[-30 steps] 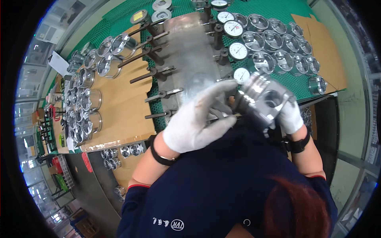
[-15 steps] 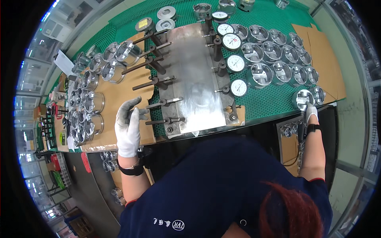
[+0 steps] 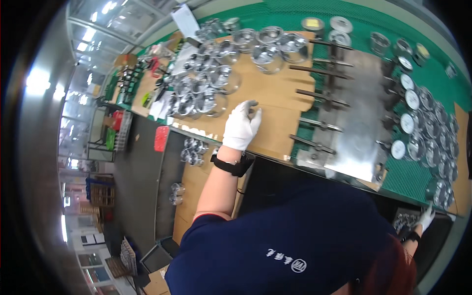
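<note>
My left hand [image 3: 241, 127], in a white glove, is over the cardboard sheet [image 3: 268, 105] on the left of the bench. Its fingers are loosely bent and apart, with nothing between them. Just beyond it, a group of shiny metal pistons [image 3: 212, 101] stands on the same sheet. My right hand [image 3: 426, 218], also gloved, is low at the far right by the bench edge. Its fingers look stretched toward a piston [image 3: 435, 189] at the near end of the right-hand group; blur hides whether they touch it.
Between the groups lies a flat steel plate [image 3: 351, 118], with clamp rods [image 3: 322, 98] along its left side and round dial gauges [image 3: 407, 123] along its right. Green mesh matting [image 3: 403, 183] covers the bench. More pistons [image 3: 193, 150] sit on a lower shelf.
The view has swung left, bringing more of the floor and left bench in. My left hand has moved from beside the clamp rods toward the left pistons. My right hand has come off the piston top.
</note>
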A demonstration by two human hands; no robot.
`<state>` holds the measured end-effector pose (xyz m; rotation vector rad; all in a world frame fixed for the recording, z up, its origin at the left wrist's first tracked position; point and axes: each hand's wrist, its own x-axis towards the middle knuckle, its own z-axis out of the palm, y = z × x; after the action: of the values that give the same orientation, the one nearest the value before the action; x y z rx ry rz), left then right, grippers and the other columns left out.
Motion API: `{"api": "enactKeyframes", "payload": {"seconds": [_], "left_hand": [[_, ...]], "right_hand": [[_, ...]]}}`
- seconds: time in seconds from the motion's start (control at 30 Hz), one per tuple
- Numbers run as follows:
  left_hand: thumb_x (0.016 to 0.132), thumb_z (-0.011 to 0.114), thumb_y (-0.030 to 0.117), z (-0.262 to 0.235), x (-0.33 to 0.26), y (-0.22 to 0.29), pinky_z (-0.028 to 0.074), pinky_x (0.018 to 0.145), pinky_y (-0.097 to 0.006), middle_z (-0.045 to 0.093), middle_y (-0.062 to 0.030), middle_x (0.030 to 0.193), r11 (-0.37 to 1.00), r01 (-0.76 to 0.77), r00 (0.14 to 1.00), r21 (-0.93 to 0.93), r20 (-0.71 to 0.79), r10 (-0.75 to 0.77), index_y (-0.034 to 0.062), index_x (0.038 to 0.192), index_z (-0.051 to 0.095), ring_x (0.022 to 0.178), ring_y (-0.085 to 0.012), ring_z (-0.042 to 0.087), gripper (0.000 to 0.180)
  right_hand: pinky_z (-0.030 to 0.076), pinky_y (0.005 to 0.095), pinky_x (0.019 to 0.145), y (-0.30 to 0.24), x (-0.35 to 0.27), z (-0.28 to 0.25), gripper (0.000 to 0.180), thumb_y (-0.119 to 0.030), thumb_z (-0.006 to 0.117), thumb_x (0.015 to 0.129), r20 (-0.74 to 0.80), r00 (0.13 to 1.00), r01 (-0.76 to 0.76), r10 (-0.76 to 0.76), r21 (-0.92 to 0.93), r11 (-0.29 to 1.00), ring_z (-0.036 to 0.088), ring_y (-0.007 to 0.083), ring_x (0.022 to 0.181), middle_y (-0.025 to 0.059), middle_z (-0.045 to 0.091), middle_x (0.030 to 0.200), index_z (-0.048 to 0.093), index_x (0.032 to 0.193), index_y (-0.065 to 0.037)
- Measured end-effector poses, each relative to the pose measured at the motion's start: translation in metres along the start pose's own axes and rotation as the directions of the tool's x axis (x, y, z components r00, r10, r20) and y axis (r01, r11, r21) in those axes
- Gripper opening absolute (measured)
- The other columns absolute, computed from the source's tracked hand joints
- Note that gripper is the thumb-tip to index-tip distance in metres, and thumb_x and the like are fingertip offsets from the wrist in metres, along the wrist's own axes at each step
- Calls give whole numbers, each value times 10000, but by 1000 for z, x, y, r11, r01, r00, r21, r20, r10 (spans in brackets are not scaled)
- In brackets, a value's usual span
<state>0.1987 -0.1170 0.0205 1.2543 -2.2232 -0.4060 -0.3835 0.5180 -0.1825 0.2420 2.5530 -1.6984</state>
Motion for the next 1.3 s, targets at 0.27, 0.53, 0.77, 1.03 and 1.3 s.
{"api": "enactKeyframes", "payload": {"seconds": [0.27, 0.53, 0.77, 1.03, 1.3], "left_hand": [[849, 639, 220, -96, 68, -145, 537, 888, -472, 700, -225, 1078, 768, 188, 977, 612, -35, -210, 47, 1164, 657, 995, -401, 678, 360], [774, 740, 434, -91, 110, -174, 399, 1137, -396, 390, -201, 1564, 813, 299, 838, 500, 270, -475, 126, 1594, 232, 1394, -360, 459, 1012], [772, 703, 490, -82, 121, -170, 411, 1125, -398, 398, -219, 1554, 769, 279, 818, 576, 277, -504, 126, 1619, 146, 1358, -362, 500, 1077], [766, 739, 507, -91, 121, -177, 460, 1073, -395, 577, -271, 1373, 848, 245, 798, 471, 399, -452, 80, 1602, 166, 1257, -387, 587, 1100], [655, 866, 288, -76, 97, -186, 362, 1176, -380, 327, -267, 1561, 966, 111, 951, 233, 259, -172, 75, 1597, 102, 1450, -369, 357, 1232]], "right_hand": [[407, 368, 1083, -12, -56, 23, 687, -434, 600, 981, -37, 998, -62, 58, -112, 992, 544, 288, 1281, 186, 536, 1441, 438, 1475, 15], [422, 353, 1071, 8, -90, 21, 620, -392, 573, 1000, -49, 999, -17, 14, -66, 998, 555, 267, 1268, 183, 551, 1425, 462, 1460, 8], [435, 349, 1056, 15, -120, 6, 599, -360, 584, 989, -12, 999, -53, 52, -163, 985, 569, 256, 1245, 171, 569, 1408, 481, 1438, 23], [394, 380, 1103, 43, -134, -6, 648, -381, 587, 973, -105, 994, -37, 9, -272, 962, 527, 313, 1305, 205, 512, 1479, 459, 1471, 14], [481, 377, 1012, 59, -137, -22, 591, -361, 600, 969, -152, 979, -159, 133, -175, 971, 571, 271, 1220, 188, 604, 1348, 507, 1436, -11]]}}
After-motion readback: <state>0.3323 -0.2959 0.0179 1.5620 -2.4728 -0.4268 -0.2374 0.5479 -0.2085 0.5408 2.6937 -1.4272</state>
